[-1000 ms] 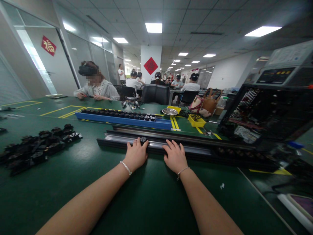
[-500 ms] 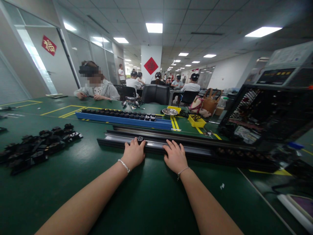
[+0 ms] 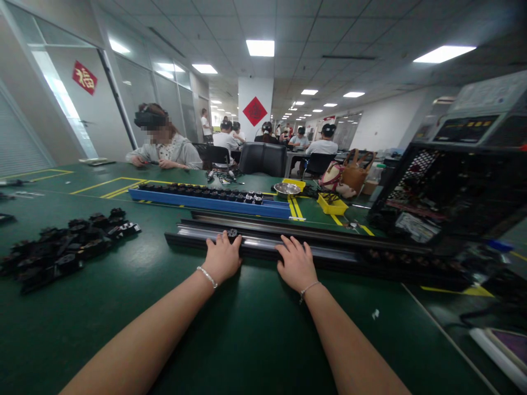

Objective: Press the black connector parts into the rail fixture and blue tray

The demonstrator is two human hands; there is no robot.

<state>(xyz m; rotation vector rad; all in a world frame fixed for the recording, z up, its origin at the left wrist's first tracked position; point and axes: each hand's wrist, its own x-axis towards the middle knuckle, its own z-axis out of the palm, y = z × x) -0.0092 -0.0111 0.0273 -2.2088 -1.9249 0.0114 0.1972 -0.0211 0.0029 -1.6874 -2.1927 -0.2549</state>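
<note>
A long black rail (image 3: 259, 244) with a shiny channel lies across the table in front of me. My left hand (image 3: 222, 258) reaches onto its left part, thumb and fingers about a small round black module (image 3: 233, 233) sitting in the channel. Farther right, my right hand (image 3: 295, 262) grips the same rail, fingers over the channel and thumb at the near side. Another dark rail (image 3: 247, 222) runs just behind. More round modules (image 3: 395, 257) sit dimly toward the rail's right end.
Loose black modules (image 3: 69, 241) are heaped at left. Behind the rails stands a blue tray (image 3: 206, 204) holding black modules, with a metal bowl (image 3: 287, 188) and yellow bin (image 3: 331, 204) nearby. An open computer case (image 3: 448, 192) stands at right. A co-worker (image 3: 164, 142) sits across the table.
My left hand has moved slightly left along the rail, and the small round module has shifted left with it. My right hand stays in place on the rail.
</note>
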